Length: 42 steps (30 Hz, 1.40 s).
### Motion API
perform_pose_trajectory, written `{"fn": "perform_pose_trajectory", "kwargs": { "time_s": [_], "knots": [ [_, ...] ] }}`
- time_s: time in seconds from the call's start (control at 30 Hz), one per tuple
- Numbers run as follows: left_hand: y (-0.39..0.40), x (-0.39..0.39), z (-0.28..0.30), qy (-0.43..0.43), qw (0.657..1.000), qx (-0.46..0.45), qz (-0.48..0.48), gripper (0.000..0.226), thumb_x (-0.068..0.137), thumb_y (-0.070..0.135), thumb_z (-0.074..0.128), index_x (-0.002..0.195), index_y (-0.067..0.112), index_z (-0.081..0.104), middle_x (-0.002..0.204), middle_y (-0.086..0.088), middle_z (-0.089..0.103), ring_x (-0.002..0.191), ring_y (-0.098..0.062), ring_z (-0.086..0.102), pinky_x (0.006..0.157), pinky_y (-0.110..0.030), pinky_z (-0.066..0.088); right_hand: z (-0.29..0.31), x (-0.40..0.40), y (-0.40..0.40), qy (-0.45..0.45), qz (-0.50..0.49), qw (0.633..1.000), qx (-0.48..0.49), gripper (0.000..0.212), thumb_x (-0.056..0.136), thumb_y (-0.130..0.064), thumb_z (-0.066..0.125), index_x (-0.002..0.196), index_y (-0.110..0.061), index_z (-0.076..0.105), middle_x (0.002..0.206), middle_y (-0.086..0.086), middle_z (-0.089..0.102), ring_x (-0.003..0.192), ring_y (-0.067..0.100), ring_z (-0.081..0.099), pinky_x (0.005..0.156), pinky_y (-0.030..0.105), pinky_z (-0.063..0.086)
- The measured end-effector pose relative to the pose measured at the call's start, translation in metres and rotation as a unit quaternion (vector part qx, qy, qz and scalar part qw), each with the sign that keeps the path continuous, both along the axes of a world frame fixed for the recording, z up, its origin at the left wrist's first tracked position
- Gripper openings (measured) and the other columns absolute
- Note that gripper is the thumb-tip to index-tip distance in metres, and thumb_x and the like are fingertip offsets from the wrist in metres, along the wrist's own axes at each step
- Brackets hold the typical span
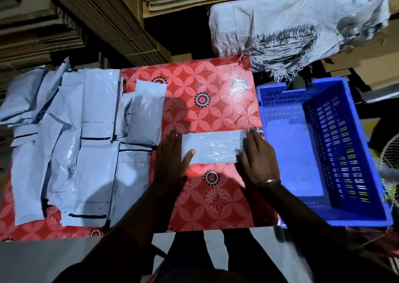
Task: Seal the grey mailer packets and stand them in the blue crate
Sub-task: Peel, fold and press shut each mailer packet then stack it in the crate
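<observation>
One grey mailer packet (210,147) lies flat and crosswise on the red flowered tablecloth (200,198), near the middle. My left hand (171,159) rests flat on its left end, thumb on top. My right hand (257,155) presses on its right end, fingers spread over the folded flap. A pile of several more grey mailer packets (71,149) covers the left part of the table; some show open flaps with dark strips. The blue crate (367,220) stands at the right of the table, with nothing standing in it.
Stacks of flattened cardboard (103,17) rise behind the table. A frayed grey woven sack (298,23) hangs over the back right, just beyond the crate. A fan grille (390,159) shows at the far right edge. The table's near edge runs below my arms.
</observation>
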<state>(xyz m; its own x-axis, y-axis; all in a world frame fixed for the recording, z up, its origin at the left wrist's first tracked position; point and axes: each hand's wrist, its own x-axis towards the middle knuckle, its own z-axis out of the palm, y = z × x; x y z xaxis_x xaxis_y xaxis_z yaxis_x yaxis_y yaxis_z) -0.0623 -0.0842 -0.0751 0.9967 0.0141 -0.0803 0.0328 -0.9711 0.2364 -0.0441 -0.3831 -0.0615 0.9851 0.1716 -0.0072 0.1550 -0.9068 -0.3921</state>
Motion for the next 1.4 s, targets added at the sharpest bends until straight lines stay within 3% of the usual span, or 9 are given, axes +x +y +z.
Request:
{"fn": "perform_pose_trajectory", "kwargs": {
  "time_s": [0.1,0.2,0.43,0.57,0.8,1.0,1.13,1.27,1.4],
  "knots": [
    [-0.008,0.012,0.004,-0.040,0.998,-0.048,-0.028,0.071,0.096,0.054,0.054,0.148,0.006,0.048,0.146,-0.016,0.055,0.135,-0.033,0.050,0.112,-0.046,0.041,0.010,-0.024,0.007,-0.040,0.047,0.995,0.082,0.048,0.098,-0.026,0.052,0.144,-0.012,0.048,0.134,0.012,0.051,0.121,0.036,0.052,0.095,0.044,0.046],
    [-0.014,0.023,0.014,-0.039,0.994,-0.063,-0.077,0.074,0.085,0.048,0.072,0.145,0.011,0.050,0.122,-0.009,0.063,0.113,-0.029,0.057,0.096,-0.042,0.046,0.009,-0.043,0.024,0.045,0.053,0.992,0.110,0.043,0.096,-0.035,0.048,0.137,-0.021,0.051,0.122,0.006,0.051,0.108,0.034,0.055,0.085,0.044,0.050],
    [-0.025,0.030,0.018,0.067,0.987,-0.141,-0.039,0.051,0.068,0.066,0.067,0.095,0.023,0.062,0.087,0.001,0.061,0.080,-0.022,0.056,0.068,-0.039,0.042,0.004,-0.044,0.032,0.084,-0.013,0.984,0.154,0.056,0.094,-0.047,0.044,0.137,-0.012,0.053,0.122,0.012,0.047,0.112,0.035,0.049,0.092,0.043,0.046],
    [-0.068,0.017,0.024,0.036,0.951,-0.307,0.004,0.034,0.079,0.034,0.077,0.074,0.031,0.044,0.065,0.012,0.042,0.061,0.001,0.041,0.060,-0.031,0.029,0.012,-0.035,0.019,0.089,-0.099,0.948,0.289,0.053,0.094,-0.042,0.053,0.135,-0.009,0.056,0.125,0.004,0.044,0.119,0.021,0.048,0.106,0.025,0.036],
    [-0.203,0.028,0.053,0.034,0.906,-0.422,0.015,0.028,0.079,0.026,0.078,0.084,0.030,0.051,0.071,0.015,0.055,0.062,-0.007,0.050,0.061,-0.035,0.045,0.033,0.000,-0.044,0.055,-0.257,0.833,0.487,0.040,0.088,-0.028,0.059,0.124,-0.012,0.064,0.119,0.002,0.056,0.116,0.017,0.057,0.106,0.029,0.044],
    [-0.296,0.059,0.052,0.053,0.900,-0.431,0.052,0.031,0.078,0.017,0.078,0.097,0.025,0.056,0.088,0.019,0.058,0.069,-0.007,0.059,0.071,-0.039,0.056,0.022,0.045,-0.122,0.109,-0.292,0.797,0.518,0.040,0.088,-0.030,0.054,0.124,-0.017,0.067,0.131,0.007,0.059,0.122,0.017,0.058,0.110,0.041,0.044],
    [-0.322,0.071,0.036,0.065,0.918,-0.377,0.104,0.035,0.080,0.015,0.078,0.100,0.023,0.051,0.090,0.011,0.062,0.077,-0.017,0.067,0.073,-0.036,0.053,-0.008,0.068,-0.144,0.162,-0.271,0.788,0.528,0.030,0.100,-0.012,0.046,0.120,-0.007,0.068,0.133,0.015,0.060,0.106,0.000,0.062,0.097,0.022,0.049],
    [-0.326,0.087,0.012,0.107,0.946,-0.286,0.111,0.020,0.083,0.018,0.072,0.089,0.027,0.056,0.084,0.004,0.069,0.082,-0.025,0.069,0.072,-0.038,0.053,-0.046,0.089,-0.144,0.210,-0.288,0.765,0.536,0.032,0.103,-0.005,0.041,0.119,-0.002,0.068,0.130,0.014,0.064,0.104,0.011,0.064,0.087,0.022,0.050],
    [-0.327,0.108,-0.001,0.132,0.967,-0.212,0.052,0.012,0.092,0.010,0.061,0.102,0.016,0.065,0.106,-0.007,0.069,0.103,-0.030,0.064,0.083,-0.039,0.047,-0.079,0.109,-0.135,0.247,-0.307,0.746,0.537,0.032,0.102,-0.003,0.039,0.119,0.005,0.065,0.119,0.012,0.067,0.088,-0.002,0.066,0.076,0.013,0.051]
  ]
}}
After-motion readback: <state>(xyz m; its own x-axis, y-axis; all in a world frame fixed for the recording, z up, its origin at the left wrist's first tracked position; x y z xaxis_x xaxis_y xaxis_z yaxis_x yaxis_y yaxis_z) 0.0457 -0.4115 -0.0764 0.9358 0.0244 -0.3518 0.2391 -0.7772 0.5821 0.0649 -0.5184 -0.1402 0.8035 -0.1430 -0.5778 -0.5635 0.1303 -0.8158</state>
